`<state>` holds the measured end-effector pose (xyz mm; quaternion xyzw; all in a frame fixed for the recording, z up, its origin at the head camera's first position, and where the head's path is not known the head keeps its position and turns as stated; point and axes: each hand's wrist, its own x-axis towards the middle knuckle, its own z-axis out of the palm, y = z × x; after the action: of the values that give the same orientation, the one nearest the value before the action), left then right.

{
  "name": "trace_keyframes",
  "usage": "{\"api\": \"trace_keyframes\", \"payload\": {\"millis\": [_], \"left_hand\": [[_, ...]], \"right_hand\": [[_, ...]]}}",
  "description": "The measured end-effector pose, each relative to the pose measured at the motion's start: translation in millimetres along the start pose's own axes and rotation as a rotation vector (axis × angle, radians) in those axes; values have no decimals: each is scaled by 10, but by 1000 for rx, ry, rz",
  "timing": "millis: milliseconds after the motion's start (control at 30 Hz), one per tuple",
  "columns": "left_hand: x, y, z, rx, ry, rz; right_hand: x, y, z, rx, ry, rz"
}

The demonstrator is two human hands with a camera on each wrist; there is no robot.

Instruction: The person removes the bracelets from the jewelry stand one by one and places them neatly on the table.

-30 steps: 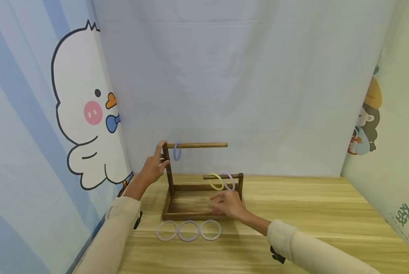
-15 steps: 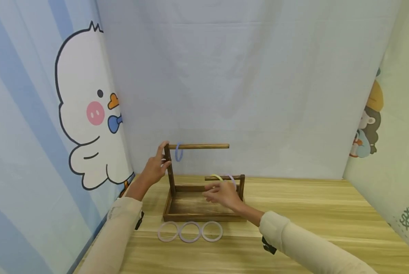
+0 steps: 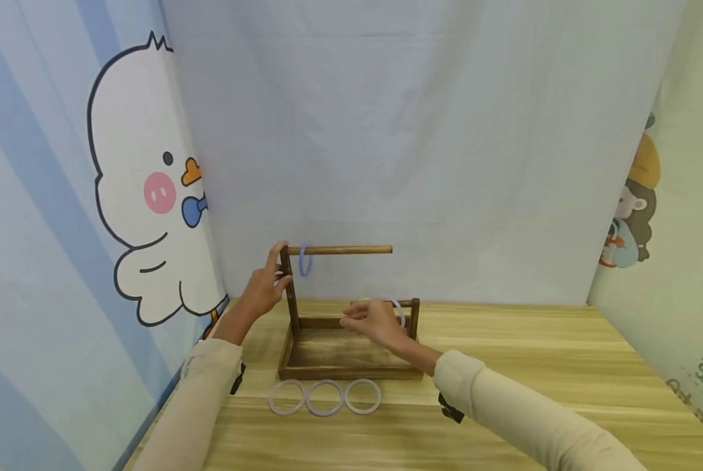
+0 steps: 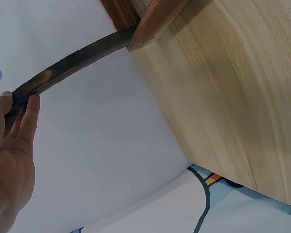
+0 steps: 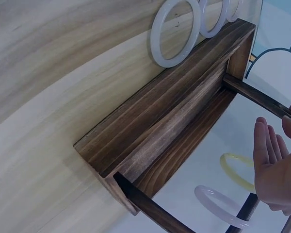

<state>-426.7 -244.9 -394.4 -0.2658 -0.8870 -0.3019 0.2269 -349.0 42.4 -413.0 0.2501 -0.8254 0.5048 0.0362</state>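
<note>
A dark wooden stand [image 3: 351, 373] has a shallow tray base, a tall post at left and a short one at right, each with a sideways rod. My left hand [image 3: 263, 288] grips the top of the tall post [image 4: 72, 63] between thumb and fingers. From the upper rod [image 3: 351, 250] hangs a blue ring [image 3: 306, 260]. A yellow ring [image 5: 233, 170] and a pale purple ring [image 5: 216, 206] hang on the lower rod. My right hand [image 3: 375, 324] is beside the yellow ring, its fingers extended and holding nothing; in the head view it mostly hides that ring.
Three pale rings lie in a row on the wooden table [image 3: 504, 366] before the stand: a pinkish ring [image 3: 271, 405], a purple ring [image 3: 326, 413] and a white ring [image 3: 362, 411]. A grey curtain [image 3: 475, 163] hangs behind, with printed cloths at both sides.
My right hand has risen from over the tray and moved left to the lower rod, now covering most of the yellow ring. My left hand stays on the post.
</note>
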Motion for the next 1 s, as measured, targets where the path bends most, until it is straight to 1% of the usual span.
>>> {"api": "trace_keyframes", "payload": {"millis": [200,267,400,600,767,1000], "left_hand": [[6,12,-15,5,5,17],[2,18,-19,5,7,20],[-6,15,-17,6,5,7],[0,-7,-1,0,-4,-5],[8,-15,18,-3,-10,-14],[22,-33,28,6,1,-2]], "right_hand": [[73,-27,30,10,15,-12],[100,-26,43,-4,25,-8],[148,-19,75,-43,40,-20],[199,-52,109,-28,62,-25],[279,-104,138,-58,107,-25],[417,-169,189,-78,163,-89]]}}
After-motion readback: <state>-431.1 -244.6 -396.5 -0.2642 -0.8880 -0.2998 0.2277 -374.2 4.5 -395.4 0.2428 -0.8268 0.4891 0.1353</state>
